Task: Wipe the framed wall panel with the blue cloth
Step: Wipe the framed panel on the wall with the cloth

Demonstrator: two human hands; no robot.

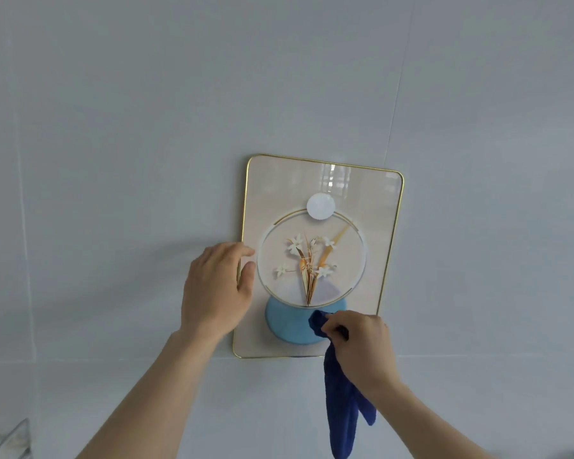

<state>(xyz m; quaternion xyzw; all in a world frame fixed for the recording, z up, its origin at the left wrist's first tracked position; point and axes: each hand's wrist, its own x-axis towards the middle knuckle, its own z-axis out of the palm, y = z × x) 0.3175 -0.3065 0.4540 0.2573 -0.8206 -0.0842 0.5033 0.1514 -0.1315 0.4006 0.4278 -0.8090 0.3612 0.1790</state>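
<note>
Two hands: left [214, 286] flat, panel [386, 226] left edge; right [362, 342] grips cloth [340, 409], btm edge.

Both bare forearms reach up and forward. The left hand [214, 289] is open, palm forward, fingers [242, 251] together and slightly curled, thumb apart. The right hand [362, 346] sits lower, closed in a fist with its knuckles toward the camera, the wrist bent slightly inward.
</note>
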